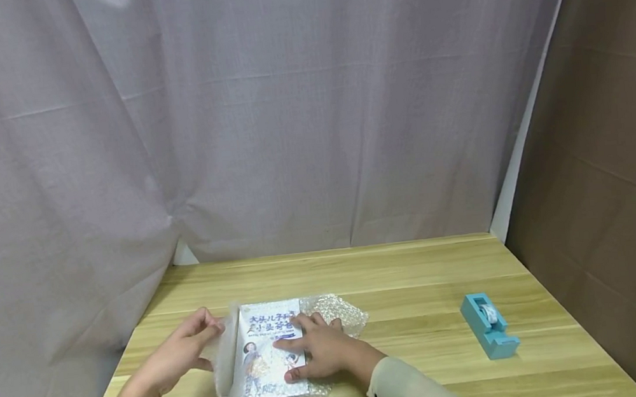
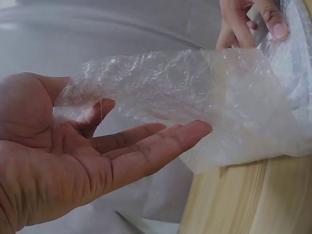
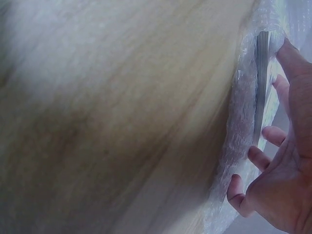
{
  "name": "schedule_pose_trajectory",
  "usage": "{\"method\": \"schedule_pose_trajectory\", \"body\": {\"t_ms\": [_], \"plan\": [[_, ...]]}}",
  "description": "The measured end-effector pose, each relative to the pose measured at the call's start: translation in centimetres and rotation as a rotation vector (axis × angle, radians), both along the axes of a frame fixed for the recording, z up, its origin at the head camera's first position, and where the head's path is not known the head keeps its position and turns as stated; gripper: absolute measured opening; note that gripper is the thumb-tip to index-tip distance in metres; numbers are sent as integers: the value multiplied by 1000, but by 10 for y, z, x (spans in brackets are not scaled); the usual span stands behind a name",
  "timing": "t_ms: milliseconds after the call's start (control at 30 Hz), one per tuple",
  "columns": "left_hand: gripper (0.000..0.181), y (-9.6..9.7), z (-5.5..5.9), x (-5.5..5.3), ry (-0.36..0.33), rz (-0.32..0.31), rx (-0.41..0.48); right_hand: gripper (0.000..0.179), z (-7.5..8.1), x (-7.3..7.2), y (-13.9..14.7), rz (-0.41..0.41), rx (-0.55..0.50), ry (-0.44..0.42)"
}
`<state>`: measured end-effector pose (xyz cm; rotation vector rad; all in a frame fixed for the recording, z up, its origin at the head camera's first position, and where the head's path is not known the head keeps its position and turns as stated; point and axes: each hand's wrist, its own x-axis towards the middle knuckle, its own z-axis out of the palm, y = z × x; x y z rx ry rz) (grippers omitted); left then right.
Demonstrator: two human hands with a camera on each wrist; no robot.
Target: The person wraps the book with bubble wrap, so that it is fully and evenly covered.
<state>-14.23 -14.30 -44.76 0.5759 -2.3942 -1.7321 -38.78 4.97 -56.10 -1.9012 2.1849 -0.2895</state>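
Observation:
A book with blue title characters and printed figures on its cover [image 1: 267, 369] lies face up on a sheet of bubble wrap [image 1: 342, 308]. At the book's left side my left hand [image 1: 185, 348] pinches the raised flap of the wrap between thumb and forefinger. The other fingers of that hand stretch along the clear bubble wrap [image 2: 161, 78] in the left wrist view. With fingers spread, my right hand [image 1: 323, 348] rests on the right part of the cover. In the right wrist view, the page edges of the book [image 3: 262, 73] show beside the fingers.
A blue tape dispenser [image 1: 488, 329] with a roll of tape stands on the right of the wooden table [image 1: 406, 279]. Grey curtain [image 1: 288, 131] hangs behind the table, and a brown one [image 1: 608, 164] at the right.

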Motion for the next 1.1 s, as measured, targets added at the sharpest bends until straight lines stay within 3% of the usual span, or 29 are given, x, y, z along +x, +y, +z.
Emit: {"method": "schedule_pose_trajectory", "body": {"t_ms": [467,1100], "plan": [[24,14,-3,-12,-5,-49,20,79,0,-1,0,8,-8,6],[24,29,-19,-28,5,-132,29,78,-3,-2,-2,1,-3,1]]}}
